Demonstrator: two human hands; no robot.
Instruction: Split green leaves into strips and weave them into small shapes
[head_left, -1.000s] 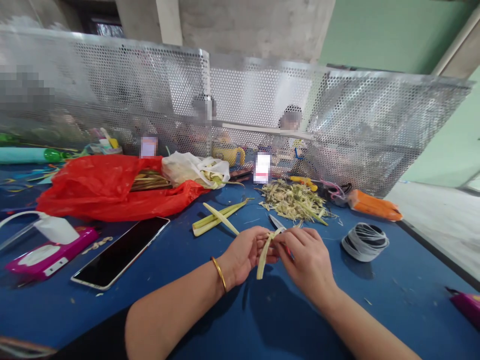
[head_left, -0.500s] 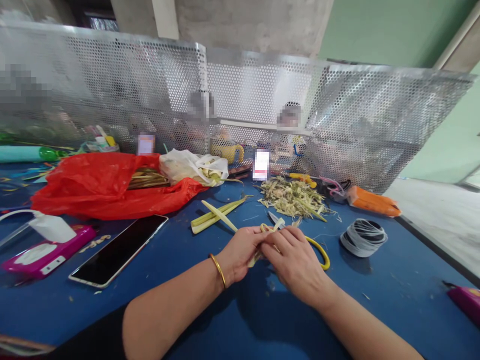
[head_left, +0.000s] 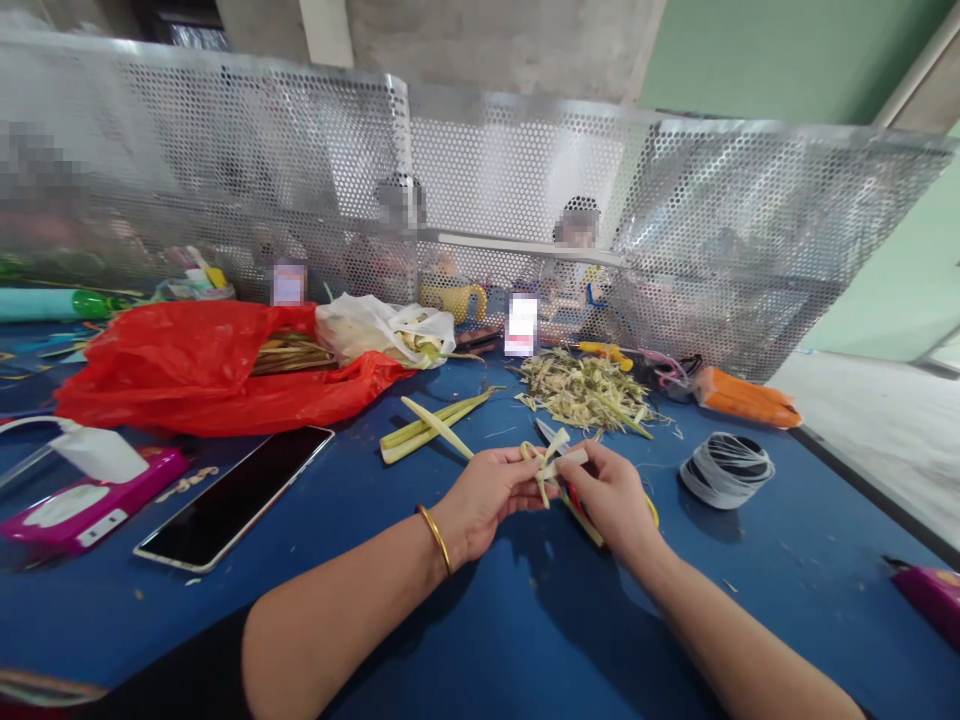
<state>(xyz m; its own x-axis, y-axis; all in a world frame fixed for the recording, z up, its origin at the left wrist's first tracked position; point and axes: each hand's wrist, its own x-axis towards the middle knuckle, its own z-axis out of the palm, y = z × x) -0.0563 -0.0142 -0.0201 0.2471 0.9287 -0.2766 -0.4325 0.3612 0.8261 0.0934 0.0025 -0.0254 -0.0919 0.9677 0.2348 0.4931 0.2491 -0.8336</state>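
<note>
Over the blue table (head_left: pixel 525 640), my left hand (head_left: pixel 487 495) and my right hand (head_left: pixel 611 490) meet at a pale yellow-green leaf strip (head_left: pixel 546 465). Both hands pinch it, and the strip is folded into a small loop between the fingertips. A gold bangle sits on my left wrist. Scissors with yellow handles (head_left: pixel 570 490) lie on the table just under and behind my right hand, their blades pointing away from me. Several loose leaf strips (head_left: pixel 431 425) lie just beyond my left hand.
A heap of leaf trimmings (head_left: pixel 585 392) lies beyond the hands. A red plastic bag (head_left: pixel 195 365) with more leaves, a phone (head_left: pixel 232 497) and a pink tissue pack (head_left: pixel 82 500) lie left. A coil of grey-white cord (head_left: pixel 726 468) and an orange object (head_left: pixel 742 398) lie right. A perforated metal screen (head_left: pixel 480 200) stands behind.
The strip hung down long from my hands a second ago; now it is folded into a short loop. My right hand closed over it, then drew back to the right, uncovering the fold.
</note>
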